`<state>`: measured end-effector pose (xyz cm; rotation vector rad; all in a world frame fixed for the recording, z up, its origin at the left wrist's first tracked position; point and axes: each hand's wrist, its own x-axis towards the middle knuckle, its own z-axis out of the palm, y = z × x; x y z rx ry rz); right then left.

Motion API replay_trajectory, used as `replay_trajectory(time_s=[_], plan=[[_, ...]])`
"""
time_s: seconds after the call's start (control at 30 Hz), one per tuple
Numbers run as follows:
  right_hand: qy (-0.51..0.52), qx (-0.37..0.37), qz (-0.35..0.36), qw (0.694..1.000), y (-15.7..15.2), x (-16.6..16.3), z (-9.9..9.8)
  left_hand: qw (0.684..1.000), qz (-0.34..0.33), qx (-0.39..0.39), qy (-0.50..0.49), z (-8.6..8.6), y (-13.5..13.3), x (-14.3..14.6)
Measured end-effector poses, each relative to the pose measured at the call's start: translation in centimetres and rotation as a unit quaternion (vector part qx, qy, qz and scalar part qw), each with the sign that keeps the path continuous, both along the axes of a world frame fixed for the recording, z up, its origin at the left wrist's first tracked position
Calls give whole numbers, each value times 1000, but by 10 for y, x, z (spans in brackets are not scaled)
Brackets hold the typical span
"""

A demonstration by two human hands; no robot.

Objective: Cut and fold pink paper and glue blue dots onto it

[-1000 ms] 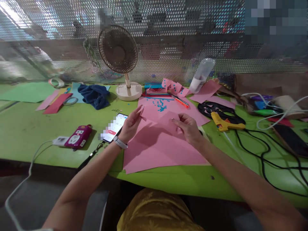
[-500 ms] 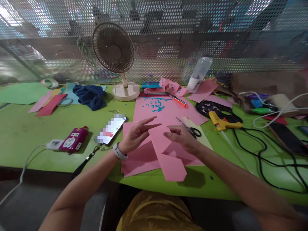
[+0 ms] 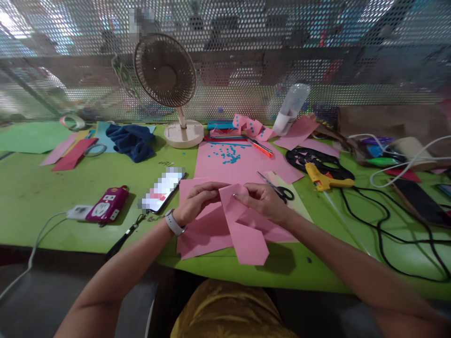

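Observation:
A folded pink paper cutout [image 3: 248, 241] with a long strip and clipped corners is held up over the table's front edge. My right hand [image 3: 262, 199] pinches its upper right side, thumb in front and fingers behind. At the upper left edge, my left hand [image 3: 199, 202], with a pale band on its wrist, has its fingers drawn together on the paper; their tips are partly hidden. Larger pink sheets [image 3: 204, 241] lie beneath. Black-handled scissors [image 3: 282, 191] rest just beyond my right hand on a pale yellow sheet [image 3: 301, 206].
Small blue paper dots [image 3: 230, 155] lie scattered on pink paper, near an orange cutter [image 3: 262, 149]. On the right are a yellow glue gun [image 3: 327, 179] and black cable. On the left are a phone [image 3: 164, 190] and purple power strip [image 3: 107, 205]. A fan [image 3: 183, 134] stands behind.
My left hand's outstretched fingers have lowered and closed onto the upper left edge of the pink paper cutout. My right hand keeps its pinch, and the cutout has shifted slightly left.

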<state>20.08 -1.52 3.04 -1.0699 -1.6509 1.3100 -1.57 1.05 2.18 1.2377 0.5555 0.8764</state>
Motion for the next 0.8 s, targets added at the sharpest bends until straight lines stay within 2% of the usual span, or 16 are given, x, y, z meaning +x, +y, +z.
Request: replay_trajectory(time_s=[0.07,0.27,0.57,0.8], plan=[[-8,21,3,1000,0,0,-1,1000,5,-12,-11,-1,0,1],[-42,71,-8,997,-1,-1,-3,994,69,49,71,2,-3,5],[-41,63,-6,997,1,-2,-9,988,74,96,99,-2,1,5],[-52,67,-2,996,1,-1,-10,983,64,121,126,1,-2,4]])
